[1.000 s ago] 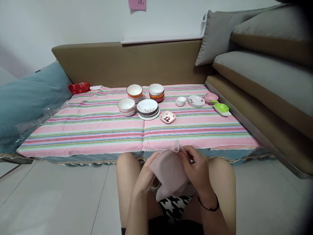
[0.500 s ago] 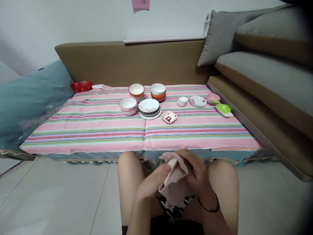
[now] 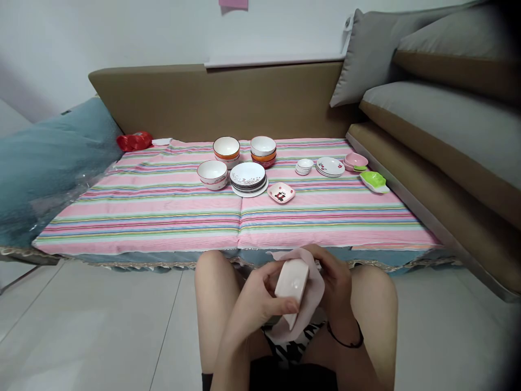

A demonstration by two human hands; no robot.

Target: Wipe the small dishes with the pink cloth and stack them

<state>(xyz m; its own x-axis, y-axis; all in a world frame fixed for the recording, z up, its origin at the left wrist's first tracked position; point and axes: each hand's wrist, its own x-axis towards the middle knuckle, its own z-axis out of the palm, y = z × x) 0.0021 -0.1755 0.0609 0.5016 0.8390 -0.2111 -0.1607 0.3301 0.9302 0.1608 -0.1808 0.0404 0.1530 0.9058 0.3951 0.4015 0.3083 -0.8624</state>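
A small, square-cornered white dish (image 3: 292, 279) is tilted over my lap. My left hand (image 3: 264, 296) grips it from the left, with the thumb across its lower edge. Against its right side lies a pale pink cloth (image 3: 313, 293), its lower end hanging down. My right hand (image 3: 331, 279) is closed around this cloth from behind, pressing it to the dish; some of its fingers are hidden. Beyond my knees, a square dish with a cartoon print (image 3: 280, 193) rests on the striped cloth (image 3: 179, 217).
Stacked plates (image 3: 247, 176) stand beside a white bowl (image 3: 212, 175) and two bowl stacks (image 3: 227, 149) (image 3: 263, 149). Rightward are small white dishes (image 3: 304, 166), flowered plates (image 3: 330, 166), pink bowls (image 3: 355, 161) and a green leaf-shaped dish (image 3: 373, 181). Cushions (image 3: 431, 119) line the right side.
The dish has turned so that a broad white face shows, where only its edge was visible. My left thumb has moved lower, and the cloth has shifted right, off that face.
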